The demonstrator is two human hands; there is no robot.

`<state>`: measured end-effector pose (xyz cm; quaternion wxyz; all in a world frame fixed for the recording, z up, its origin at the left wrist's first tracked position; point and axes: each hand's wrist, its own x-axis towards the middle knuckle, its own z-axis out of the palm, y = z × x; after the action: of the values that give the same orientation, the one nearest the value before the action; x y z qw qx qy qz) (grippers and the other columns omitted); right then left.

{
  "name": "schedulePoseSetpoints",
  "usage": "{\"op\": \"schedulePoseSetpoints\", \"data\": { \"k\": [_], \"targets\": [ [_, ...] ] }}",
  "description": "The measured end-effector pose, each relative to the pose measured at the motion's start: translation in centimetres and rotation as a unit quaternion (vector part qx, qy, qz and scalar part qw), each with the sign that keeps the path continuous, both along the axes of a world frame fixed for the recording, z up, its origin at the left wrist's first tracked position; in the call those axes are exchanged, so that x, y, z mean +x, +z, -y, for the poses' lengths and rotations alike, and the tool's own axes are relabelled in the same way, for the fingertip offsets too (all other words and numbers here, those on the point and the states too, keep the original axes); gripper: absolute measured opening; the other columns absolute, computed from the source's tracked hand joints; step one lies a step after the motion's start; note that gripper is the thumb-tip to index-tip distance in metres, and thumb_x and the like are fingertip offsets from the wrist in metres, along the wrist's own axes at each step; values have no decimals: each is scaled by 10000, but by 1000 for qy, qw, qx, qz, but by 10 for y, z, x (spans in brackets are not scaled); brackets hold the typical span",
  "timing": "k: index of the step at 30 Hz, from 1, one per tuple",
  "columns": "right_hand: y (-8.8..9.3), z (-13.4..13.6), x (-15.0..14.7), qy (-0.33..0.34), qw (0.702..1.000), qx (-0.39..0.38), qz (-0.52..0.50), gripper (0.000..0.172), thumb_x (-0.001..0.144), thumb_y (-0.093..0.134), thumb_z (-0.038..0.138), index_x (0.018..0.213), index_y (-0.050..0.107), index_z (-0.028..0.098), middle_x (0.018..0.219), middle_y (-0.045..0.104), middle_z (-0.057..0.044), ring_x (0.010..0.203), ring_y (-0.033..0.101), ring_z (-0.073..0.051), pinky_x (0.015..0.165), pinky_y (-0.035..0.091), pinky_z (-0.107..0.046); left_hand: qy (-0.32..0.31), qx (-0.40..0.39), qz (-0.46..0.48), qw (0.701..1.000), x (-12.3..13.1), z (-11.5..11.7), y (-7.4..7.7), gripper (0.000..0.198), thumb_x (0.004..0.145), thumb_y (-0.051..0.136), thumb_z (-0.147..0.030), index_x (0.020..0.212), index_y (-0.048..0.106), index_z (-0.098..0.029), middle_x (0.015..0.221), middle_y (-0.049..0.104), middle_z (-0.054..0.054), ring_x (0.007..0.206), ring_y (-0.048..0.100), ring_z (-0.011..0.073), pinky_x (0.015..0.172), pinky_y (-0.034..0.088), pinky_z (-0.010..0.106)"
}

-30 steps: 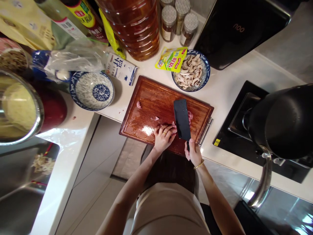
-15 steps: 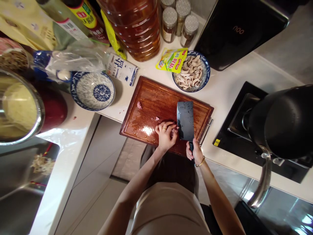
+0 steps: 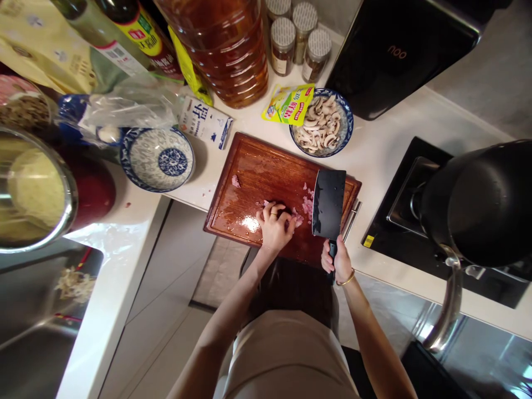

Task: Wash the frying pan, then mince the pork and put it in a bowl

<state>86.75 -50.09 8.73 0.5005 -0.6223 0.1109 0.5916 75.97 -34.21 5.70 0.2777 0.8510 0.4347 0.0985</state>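
Observation:
A wet red-brown cutting board (image 3: 257, 166) lies on the white counter. Small pink meat pieces (image 3: 306, 205) sit on its right half, and one stray bit (image 3: 235, 180) lies at its left. My left hand (image 3: 273, 224) rests curled on the board, its fingertips pressed on meat at the near edge. My right hand (image 3: 337, 260) grips the handle of a dark cleaver (image 3: 329, 202), whose broad blade is tilted flat-side up to the right of the meat.
A blue-patterned bowl of sliced mushrooms (image 3: 322, 122) and a yellow packet (image 3: 288, 102) sit behind the board. An empty patterned bowl (image 3: 158, 158), a salt box (image 3: 205, 122) and oil bottles stand at the left. A black pot (image 3: 477, 202) sits on the stove at the right.
The cleaver has swung to the right and tilted off the meat, uncovering the pink pieces. My left hand shifted slightly left on the board.

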Motion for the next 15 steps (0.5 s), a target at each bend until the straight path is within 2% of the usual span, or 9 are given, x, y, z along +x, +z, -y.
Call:
{"op": "schedulePoseSetpoints", "data": {
  "k": [2,4,7,9,12,15],
  "targets": [
    [-1,4,0,8,996,-32,80,555,808,258,745,646,396,233,384,320,102,261,237,-68,267,230,-196,-2,19,-6,1000,-4,-1,-2,136,832,556,-341,842,632,-228,1129,603,76,1172,419,303,981,235,513],
    [0,7,-3,40,979,-71,189,542,838,263,707,639,415,226,395,348,86,280,298,-79,295,250,-209,-2,24,-5,1000,-7,-2,-2,174,848,531,-323,966,618,-228,1148,597,85,1166,433,290,987,246,495],
    [2,10,-8,126,919,-120,353,528,887,253,633,646,463,214,459,450,42,376,430,-103,404,345,-231,-48,27,13,998,-2,-5,-2,255,868,510,-308,1105,588,-256,1178,598,64,1163,446,260,999,260,464],
    [3,11,-11,171,878,-141,424,521,910,235,590,670,494,208,521,519,13,457,492,-122,502,395,-252,-96,33,25,995,8,-7,-2,285,881,494,-298,1154,575,-278,1206,596,49,1165,449,248,1004,267,454],
    [3,9,-13,191,849,-164,464,521,929,205,551,684,507,204,573,571,-13,508,520,-138,560,403,-270,-186,37,31,981,29,-12,-1,331,895,456,-236,1210,549,-278,1299,550,43,1206,428,241,1023,266,456],
    [4,8,-13,173,857,-169,456,514,932,204,545,691,506,206,570,570,-13,514,527,-144,554,400,-269,-254,38,24,966,42,-17,1,313,890,459,-212,1179,574,-250,1246,592,59,1209,437,245,1048,243,478]
  ]
}}
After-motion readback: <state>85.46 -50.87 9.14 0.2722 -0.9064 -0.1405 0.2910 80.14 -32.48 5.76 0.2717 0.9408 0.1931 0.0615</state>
